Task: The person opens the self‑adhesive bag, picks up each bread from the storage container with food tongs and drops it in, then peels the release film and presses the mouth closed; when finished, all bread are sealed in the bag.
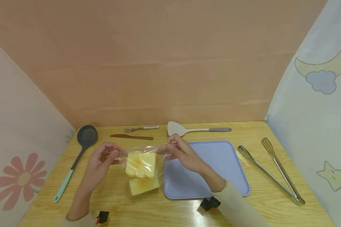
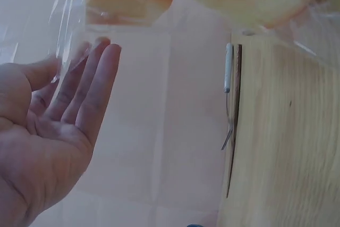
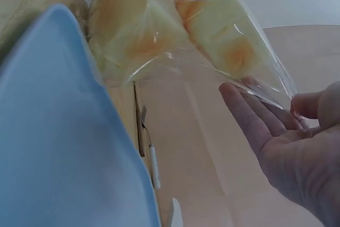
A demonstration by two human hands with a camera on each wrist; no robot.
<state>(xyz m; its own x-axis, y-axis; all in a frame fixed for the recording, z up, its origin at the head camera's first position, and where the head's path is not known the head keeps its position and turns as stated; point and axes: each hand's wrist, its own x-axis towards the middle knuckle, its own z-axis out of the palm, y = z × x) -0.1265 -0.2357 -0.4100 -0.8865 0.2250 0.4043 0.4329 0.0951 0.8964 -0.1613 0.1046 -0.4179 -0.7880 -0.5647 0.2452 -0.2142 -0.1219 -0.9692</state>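
A clear plastic bag [image 1: 160, 168] hangs between both hands over the table, with two pale yellow bread pieces [image 1: 141, 164] inside, browned in patches. One piece lies partly over the other in the head view. My left hand [image 1: 100, 162] pinches the bag's upper left edge between thumb and fingers. At the opposite upper corner, my right hand [image 1: 187, 155] pinches the film the same way. In the right wrist view, thumb and fingertips of the right hand [image 3: 297, 136] meet at the bag's edge. The left hand [image 2: 58, 126] holds the film beside its thumb in the left wrist view.
A blue tray [image 1: 210, 170] lies under and beside the right forearm. Tongs [image 1: 278, 167] lie at the right, a slotted skimmer [image 1: 87, 136] at the left. Along the back are a fork [image 1: 142, 128], a brown knife [image 1: 132, 136] and a white spatula [image 1: 177, 128].
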